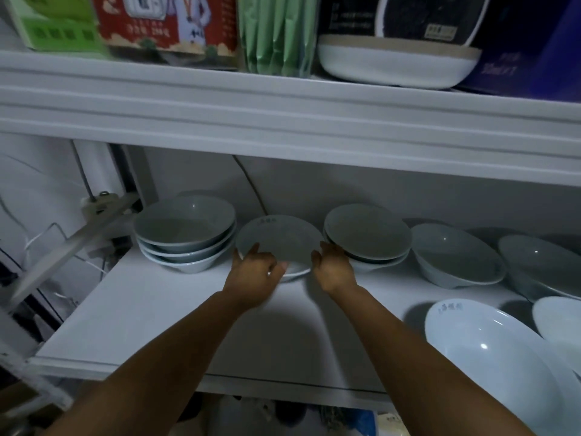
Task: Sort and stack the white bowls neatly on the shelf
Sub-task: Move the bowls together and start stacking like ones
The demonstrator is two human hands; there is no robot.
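Note:
A single white bowl [278, 239] with small lettering near its far rim sits at the middle of the white shelf [176, 313]. My left hand [256, 270] grips its near-left rim, thumb over the edge. My right hand [333, 267] holds its right rim, fingers curled round it. To the left stands a stack of three bowls [185, 234]. To the right is a stack of two bowls [366, 237], then a single bowl [456, 254] and another bowl [540, 262]. A large bowl [490, 366] stands at the front right.
The upper shelf [283, 118] hangs close above, carrying boxes, a green packet [278, 33] and a wide white dish [396, 64]. A partly seen bowl [562, 328] lies at the far right edge. A metal bracket [72, 243] and cables sit left of the shelf.

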